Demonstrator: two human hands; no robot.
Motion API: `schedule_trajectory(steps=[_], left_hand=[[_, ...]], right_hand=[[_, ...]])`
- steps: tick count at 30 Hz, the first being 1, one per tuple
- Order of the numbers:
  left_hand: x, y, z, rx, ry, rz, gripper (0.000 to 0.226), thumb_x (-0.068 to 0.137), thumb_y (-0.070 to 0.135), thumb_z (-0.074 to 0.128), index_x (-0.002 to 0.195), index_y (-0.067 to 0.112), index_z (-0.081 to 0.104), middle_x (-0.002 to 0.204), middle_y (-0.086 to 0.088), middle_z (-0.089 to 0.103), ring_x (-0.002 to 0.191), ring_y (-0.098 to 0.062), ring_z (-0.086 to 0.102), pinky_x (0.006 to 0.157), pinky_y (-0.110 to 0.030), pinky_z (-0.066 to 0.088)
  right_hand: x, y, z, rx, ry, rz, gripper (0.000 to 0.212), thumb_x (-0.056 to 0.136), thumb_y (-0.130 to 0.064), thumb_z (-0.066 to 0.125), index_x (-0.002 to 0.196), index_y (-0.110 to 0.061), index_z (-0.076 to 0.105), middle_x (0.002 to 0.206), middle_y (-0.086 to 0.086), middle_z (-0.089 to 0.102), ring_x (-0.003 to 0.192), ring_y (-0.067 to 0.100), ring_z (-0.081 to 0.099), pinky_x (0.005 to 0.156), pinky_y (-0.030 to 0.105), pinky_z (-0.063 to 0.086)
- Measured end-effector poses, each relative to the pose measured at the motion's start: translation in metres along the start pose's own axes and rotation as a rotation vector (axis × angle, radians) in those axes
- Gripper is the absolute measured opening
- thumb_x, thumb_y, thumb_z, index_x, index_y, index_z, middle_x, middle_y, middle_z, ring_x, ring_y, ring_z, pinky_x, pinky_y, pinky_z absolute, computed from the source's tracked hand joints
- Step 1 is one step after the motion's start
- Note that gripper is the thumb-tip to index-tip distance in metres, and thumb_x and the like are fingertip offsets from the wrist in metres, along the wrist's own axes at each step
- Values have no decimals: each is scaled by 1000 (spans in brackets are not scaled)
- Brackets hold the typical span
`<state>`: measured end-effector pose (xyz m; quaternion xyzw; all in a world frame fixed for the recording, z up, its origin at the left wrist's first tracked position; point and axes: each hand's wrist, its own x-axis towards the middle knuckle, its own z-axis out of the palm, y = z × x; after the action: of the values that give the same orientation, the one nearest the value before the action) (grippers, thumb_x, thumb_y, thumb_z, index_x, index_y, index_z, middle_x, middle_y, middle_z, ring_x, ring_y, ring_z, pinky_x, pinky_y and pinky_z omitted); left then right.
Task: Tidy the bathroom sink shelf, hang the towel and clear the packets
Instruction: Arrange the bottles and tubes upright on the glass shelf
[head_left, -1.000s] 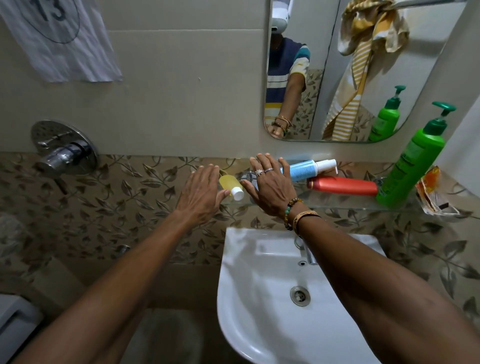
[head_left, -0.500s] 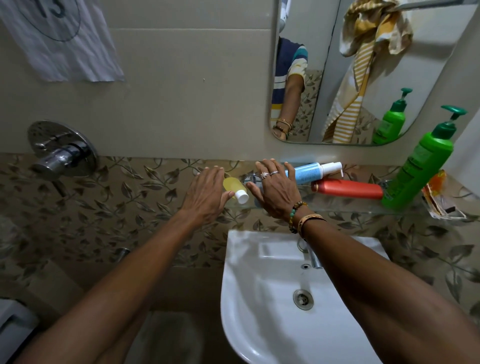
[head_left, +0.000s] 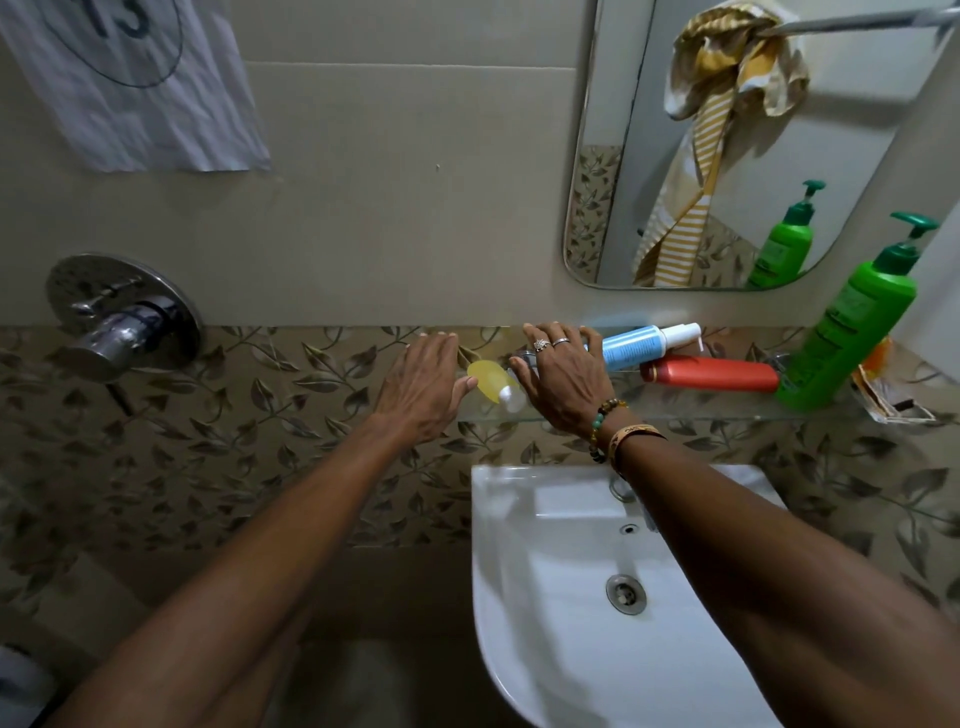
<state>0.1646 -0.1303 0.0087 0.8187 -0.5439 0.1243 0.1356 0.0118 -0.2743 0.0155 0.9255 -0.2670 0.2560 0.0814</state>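
Centre of frame: clear glass shelf (head_left: 675, 411) against leaf-patterned tiles, above a glossy white ceramic sink (head_left: 550, 623).

Lying flat on it: small translucent yellow bottle (head_left: 487, 381), white cap toward the lower right; cylindrical blue spray bottle (head_left: 635, 346); smooth orange-red bottle (head_left: 711, 374) just below, touching it.

Upright at right: green plastic pump bottle (head_left: 852, 332), with crumpled packets (head_left: 889, 391) beside it at the shelf's right end.

Left hand (head_left: 421, 384): palm down, fingers straight and close together, thumb tip against the yellow bottle's left side.

Right hand (head_left: 561, 379): ringed fingers spread flat over the shelf, thumb at the bottle's right side, fingertips beside the blue bottle; nothing pinched or clasped.

Upper right, reflected in the mirror (head_left: 852, 145): yellow-and-white striped towel (head_left: 727, 93), bunched over a metal rail.
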Motion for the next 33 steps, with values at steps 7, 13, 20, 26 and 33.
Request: schedule_trajectory(steps=[7,13,20,26,33], left_hand=[[3,6,10,-52,-24,35,46,101,44,45,134,12,44,131,-11,54,118,-28,50,100,-42,43],[22,8,9,-92,-64,-72,38,103,45,42,114,13,59,99,-9,63,88,-24,54,72,-36,41],[36,15,17,-279,-113,-222,36,100,43,51,109,13,68,94,-8,70,84,-24,64,73,-36,51],[42,18,20,-418,-201,-329,45,98,43,57,122,6,67,123,-15,68,111,-30,63,90,-36,50],[43,24,18,-661,-182,-481,33,93,35,68,110,7,71,96,-13,75,89,-29,73,85,-46,59]], right_hand=[[5,-1,10,-41,-122,-39,43,101,-47,36,119,-18,62,117,5,63,108,28,56,93,42,34],[28,6,6,-46,-231,-67,40,102,-45,34,98,-18,63,104,8,69,98,30,57,85,42,34],[39,13,12,-61,-379,-106,39,101,-49,32,89,-19,55,85,7,63,82,26,53,89,45,31],[41,14,24,20,-460,-87,40,100,-48,35,101,-19,63,85,4,63,84,28,61,84,43,30],[47,13,21,214,-520,3,38,96,-45,48,125,-27,64,110,5,72,103,32,62,90,41,32]])
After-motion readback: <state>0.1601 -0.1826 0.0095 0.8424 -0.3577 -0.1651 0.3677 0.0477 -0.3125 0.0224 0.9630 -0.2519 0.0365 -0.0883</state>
